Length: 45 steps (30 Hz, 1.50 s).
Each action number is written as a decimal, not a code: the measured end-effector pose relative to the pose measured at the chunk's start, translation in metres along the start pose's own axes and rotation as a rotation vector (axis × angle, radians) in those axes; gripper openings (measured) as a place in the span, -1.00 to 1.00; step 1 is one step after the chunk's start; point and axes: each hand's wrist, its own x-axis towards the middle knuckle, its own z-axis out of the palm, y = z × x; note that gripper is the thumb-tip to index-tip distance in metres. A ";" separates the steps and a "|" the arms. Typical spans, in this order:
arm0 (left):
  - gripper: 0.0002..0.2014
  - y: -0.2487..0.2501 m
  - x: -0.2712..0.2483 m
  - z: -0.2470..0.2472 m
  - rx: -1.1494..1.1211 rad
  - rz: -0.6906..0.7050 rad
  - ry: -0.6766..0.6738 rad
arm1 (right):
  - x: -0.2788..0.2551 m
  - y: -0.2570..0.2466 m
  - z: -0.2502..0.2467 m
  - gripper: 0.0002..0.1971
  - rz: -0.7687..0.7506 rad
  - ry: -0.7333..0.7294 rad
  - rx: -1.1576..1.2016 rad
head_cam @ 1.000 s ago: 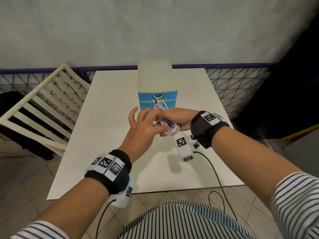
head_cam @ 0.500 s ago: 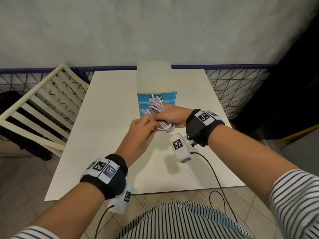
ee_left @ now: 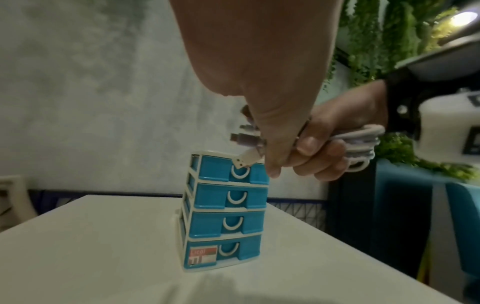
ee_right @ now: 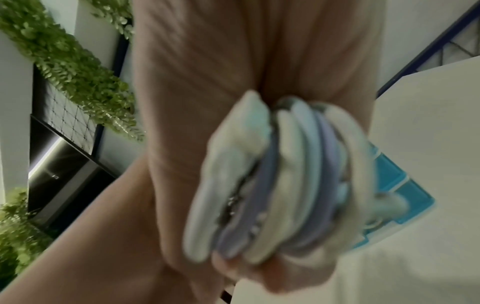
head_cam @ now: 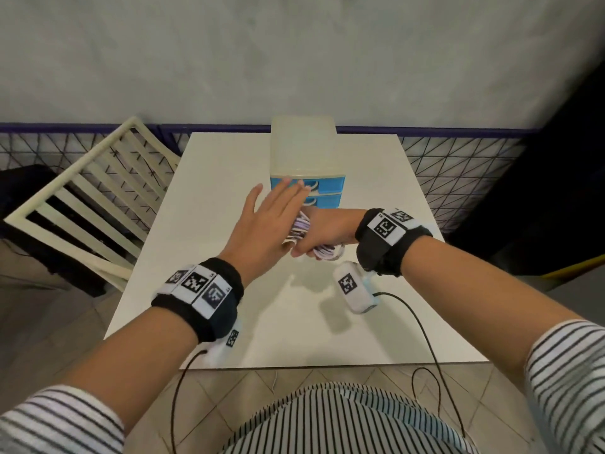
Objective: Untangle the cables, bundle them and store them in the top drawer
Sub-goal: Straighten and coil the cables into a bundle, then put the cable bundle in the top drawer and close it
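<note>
A coiled bundle of white and lilac cables (head_cam: 327, 253) is gripped in my right hand (head_cam: 322, 231), held above the table in front of the drawer unit. Its plugs (ee_left: 244, 158) stick out toward the top drawer (ee_left: 215, 168), which is closed. The same bundle (ee_right: 285, 174) fills the right wrist view, blurred. My left hand (head_cam: 281, 204) is flat with straight fingers, lying over the bundle, its fingertips (head_cam: 296, 186) in front of the top drawer (head_cam: 327, 184). Whether they touch it I cannot tell.
The small blue drawer unit (head_cam: 302, 149) with several closed drawers stands mid-table on the white table (head_cam: 212, 191). A cream slatted chair (head_cam: 82, 198) is at the left. Black sensor leads (head_cam: 422, 332) hang off the near table edge.
My left hand has let go of the bundle and stretched out flat toward the top drawer. My right hand keeps hold of the coiled cables and has turned them more sideways.
</note>
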 end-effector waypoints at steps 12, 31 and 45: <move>-0.53 0.010 0.021 0.010 0.083 -0.127 -0.221 | -0.007 0.007 0.010 -0.23 0.061 0.403 -0.863; -0.74 -0.010 0.033 0.035 -0.271 -0.131 -0.203 | 0.010 0.041 0.003 -0.80 -0.034 0.378 -0.749; -0.32 -0.071 0.077 0.031 -0.267 -0.083 -0.292 | 0.055 0.061 0.012 -0.78 0.243 1.151 0.642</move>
